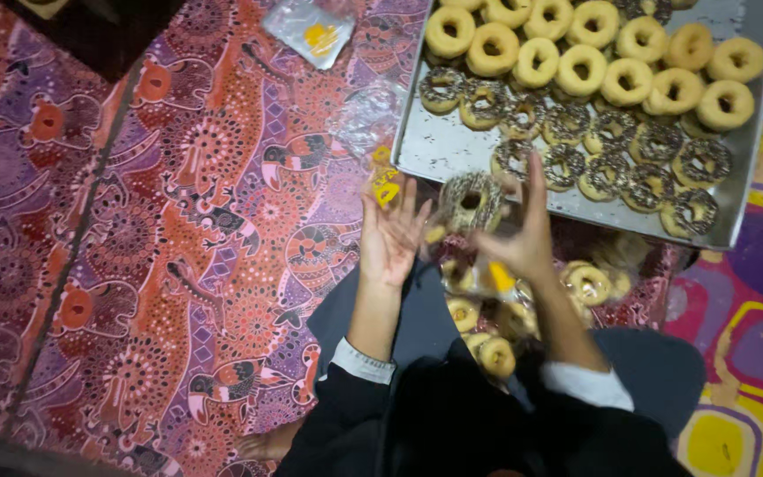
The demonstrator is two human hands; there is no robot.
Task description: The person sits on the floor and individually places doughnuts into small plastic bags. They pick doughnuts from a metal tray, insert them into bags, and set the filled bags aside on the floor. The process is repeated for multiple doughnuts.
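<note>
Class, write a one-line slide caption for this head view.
Two hands bag a sprinkled doughnut beside a metal tray.

Red-purple patterned floor cloth (178,221)

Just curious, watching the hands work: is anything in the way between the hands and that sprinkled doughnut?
Nothing visible is in the way. The sprinkled doughnut sits between the left hand and the right hand, apparently inside a clear plastic bag they hold, just in front of the metal tray.
</note>
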